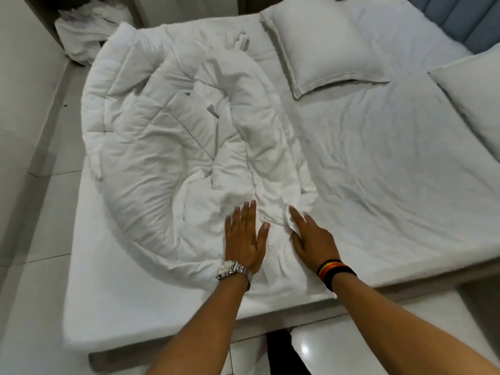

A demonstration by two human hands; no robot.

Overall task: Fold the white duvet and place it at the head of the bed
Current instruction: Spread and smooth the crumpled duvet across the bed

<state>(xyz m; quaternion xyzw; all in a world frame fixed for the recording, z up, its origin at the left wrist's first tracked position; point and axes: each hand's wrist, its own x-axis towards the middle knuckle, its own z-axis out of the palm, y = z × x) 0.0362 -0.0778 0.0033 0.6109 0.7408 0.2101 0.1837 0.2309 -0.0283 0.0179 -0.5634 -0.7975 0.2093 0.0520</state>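
Observation:
The white duvet (162,125) lies crumpled in a loose heap over the left half of the bed (378,169), its near end bunched close to the front edge. My left hand (244,235), with a silver watch on the wrist, rests flat and palm down on that near end, fingers spread. My right hand (311,236), with a black striped wristband, lies beside it on the duvet's right edge; the thumb and fingers press into a fold, but I cannot see a closed grip. The head of the bed is at the far right by the blue headboard (460,20).
One pillow (322,41) lies at the far middle of the mattress, another pillow (476,101) at the right edge. A pile of white linen (86,31) sits in a niche at the far left. Pale floor tiles (35,212) run along the bed's left and near sides.

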